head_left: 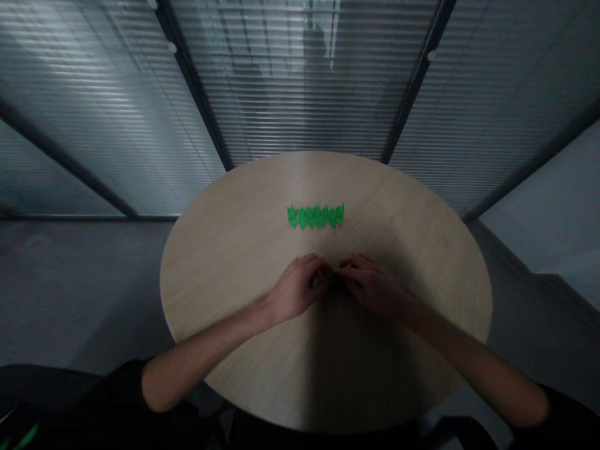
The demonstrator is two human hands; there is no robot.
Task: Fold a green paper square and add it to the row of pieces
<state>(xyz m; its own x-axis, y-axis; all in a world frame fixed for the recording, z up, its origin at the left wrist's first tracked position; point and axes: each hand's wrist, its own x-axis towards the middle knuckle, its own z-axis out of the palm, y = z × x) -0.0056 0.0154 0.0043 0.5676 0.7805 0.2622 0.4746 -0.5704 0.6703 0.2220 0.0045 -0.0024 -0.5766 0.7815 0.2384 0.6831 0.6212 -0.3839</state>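
Gently, the left hand [295, 289] and right hand [372, 287] are pinching a tiny half-hidden piece [330, 274], probably flimsy paper best held by its edges, near a row of green paper folds [315, 217].

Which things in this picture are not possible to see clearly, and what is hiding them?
- Head view: the small dark item between the left hand and the right hand is mostly covered by the fingers, so its shape cannot be told.
- Head view: the row of green paper pieces is too small to count them or see their folds.
- Head view: the green strip is cut off by the lower left edge, so what it is cannot be told.
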